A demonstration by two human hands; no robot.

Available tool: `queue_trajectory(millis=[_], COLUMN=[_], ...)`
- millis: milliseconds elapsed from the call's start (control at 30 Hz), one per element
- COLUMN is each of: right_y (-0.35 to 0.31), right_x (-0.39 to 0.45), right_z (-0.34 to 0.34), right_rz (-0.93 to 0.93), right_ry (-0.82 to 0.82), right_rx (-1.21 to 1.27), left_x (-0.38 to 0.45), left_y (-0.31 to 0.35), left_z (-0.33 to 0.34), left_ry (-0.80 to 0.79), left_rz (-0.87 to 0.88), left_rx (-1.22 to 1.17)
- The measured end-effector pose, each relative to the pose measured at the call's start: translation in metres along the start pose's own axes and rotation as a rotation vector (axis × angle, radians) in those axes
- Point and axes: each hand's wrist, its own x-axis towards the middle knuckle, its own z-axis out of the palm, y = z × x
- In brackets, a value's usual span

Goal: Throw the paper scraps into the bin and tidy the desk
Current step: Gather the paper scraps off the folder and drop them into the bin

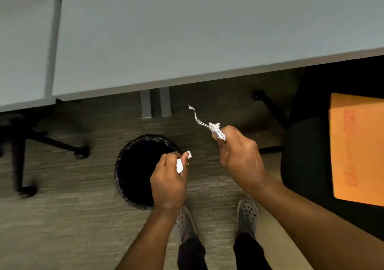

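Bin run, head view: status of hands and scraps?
Left hand shut on crumpled scrap at bin rim. Right hand pinching torn scraps, beside bin. Nothing blocking.

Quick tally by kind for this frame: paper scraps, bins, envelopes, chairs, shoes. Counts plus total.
Paper scraps: 2, one in the left hand at, one in the right hand at
Bins: 1
Envelopes: 1, orange, on the right chair
Chairs: 2
Shoes: 2
Total: 8
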Motion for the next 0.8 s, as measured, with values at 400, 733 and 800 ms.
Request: queue_trajectory(millis=[400, 733, 800], right_y=[-0.040, -0.010, -0.008], right_x=[-0.017, -0.033, -0.038], right_z=[0.218, 0.323, 0.326], right_rz=[0.048, 0.078, 0.058], right_ry=[-0.148, -0.523, -0.586], right_rx=[0.049, -0.293, -0.382], left_x=[-0.040, -0.072, -0.084], left_y=[-0.171, -0.233, -0.239], left_z=[-0.006, 0.038, 0.038], left_ry=[0.030, -0.327, -0.426], left_rz=[-0.329, -0.600, -0.584], left_rx=[0.132, 0.111, 0.177])
